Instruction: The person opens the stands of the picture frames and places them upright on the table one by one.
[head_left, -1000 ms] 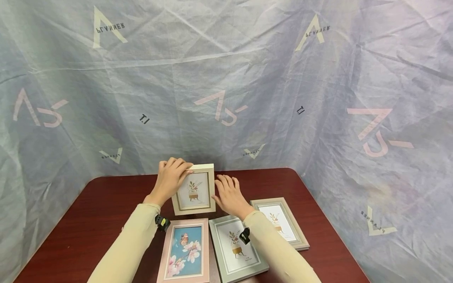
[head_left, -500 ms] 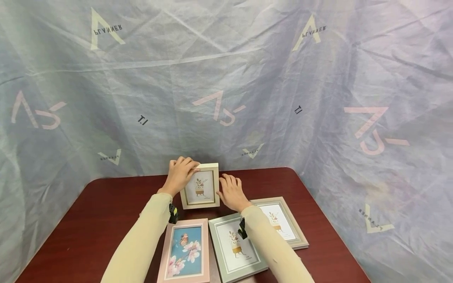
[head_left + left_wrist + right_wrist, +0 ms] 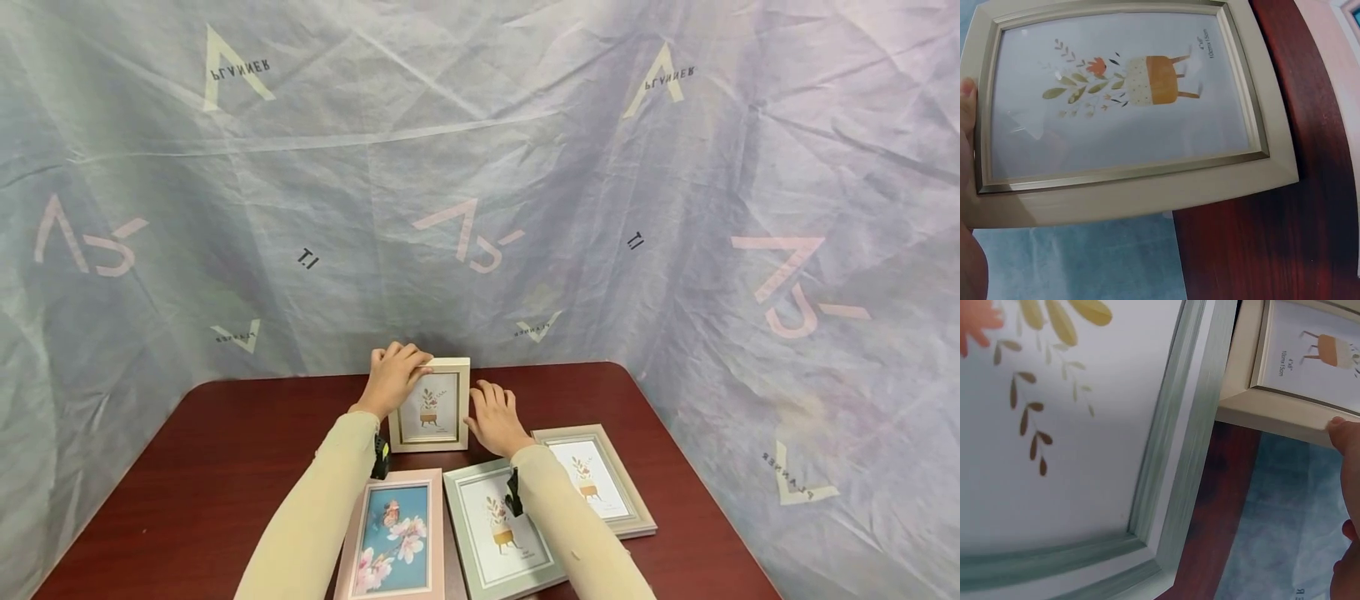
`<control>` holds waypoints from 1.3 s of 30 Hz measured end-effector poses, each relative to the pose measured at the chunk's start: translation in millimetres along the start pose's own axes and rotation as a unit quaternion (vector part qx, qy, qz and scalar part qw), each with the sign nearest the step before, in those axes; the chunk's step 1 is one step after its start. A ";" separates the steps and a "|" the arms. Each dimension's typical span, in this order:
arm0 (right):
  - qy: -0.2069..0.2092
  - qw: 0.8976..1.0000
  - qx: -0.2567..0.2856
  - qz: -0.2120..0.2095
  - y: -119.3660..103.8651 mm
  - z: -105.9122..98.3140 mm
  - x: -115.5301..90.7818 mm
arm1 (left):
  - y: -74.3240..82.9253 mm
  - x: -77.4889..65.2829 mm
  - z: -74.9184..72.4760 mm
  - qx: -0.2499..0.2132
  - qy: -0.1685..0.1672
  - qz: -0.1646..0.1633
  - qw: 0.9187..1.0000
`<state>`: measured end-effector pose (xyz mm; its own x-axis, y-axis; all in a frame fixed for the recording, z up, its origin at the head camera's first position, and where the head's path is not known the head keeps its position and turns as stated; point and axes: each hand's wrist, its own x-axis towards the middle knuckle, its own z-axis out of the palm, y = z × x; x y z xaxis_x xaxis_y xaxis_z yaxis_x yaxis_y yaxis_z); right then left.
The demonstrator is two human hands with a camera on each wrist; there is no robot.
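A cream picture frame (image 3: 430, 405) with a plant print stands upright near the table's back edge. My left hand (image 3: 393, 377) grips its top left corner; in the left wrist view the thumb (image 3: 967, 103) lies against the frame's border and the other fingers are mostly hidden. At the frame's right side is my right hand (image 3: 497, 419), fingers loosely bent. Its thumb (image 3: 1342, 432) touches the frame's edge in the right wrist view.
In front lie a pink frame (image 3: 435, 533) with a blossom picture and a green frame (image 3: 468, 546), side by side. A beige frame (image 3: 636, 500) lies flat at the right. Behind the dark red table (image 3: 187, 467) hangs a grey printed cloth (image 3: 420, 167).
The cream frame has shifted to the right with my left hand and now faces more squarely forward. My right hand has moved slightly right along its side. The lying frames stayed put.
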<state>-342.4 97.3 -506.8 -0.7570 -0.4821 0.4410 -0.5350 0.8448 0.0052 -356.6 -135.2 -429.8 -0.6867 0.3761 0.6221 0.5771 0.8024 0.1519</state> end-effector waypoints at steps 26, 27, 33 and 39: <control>-0.041 0.998 0.003 0.038 -5.3 -0.3 9.1 | 3.4 -0.7 13.5 0.041 -0.063 -0.058 0.996; -0.041 0.998 0.004 0.038 -5.3 -0.1 9.2 | 3.3 -0.9 13.8 0.039 -0.065 -0.060 0.995; -0.042 0.998 0.005 0.040 -4.7 1.7 10.6 | 2.6 -2.0 15.6 0.027 -0.081 -0.074 0.994; -0.050 0.998 0.009 0.045 -4.8 0.9 11.1 | 0.9 -3.0 15.9 0.017 -0.094 -0.077 0.992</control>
<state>-348.6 87.6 -502.7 -0.8355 -0.4266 0.3465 -0.4695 0.8817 -0.0465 -361.0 -128.2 -443.8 -0.8376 0.3260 0.4382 0.4468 0.8705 0.2064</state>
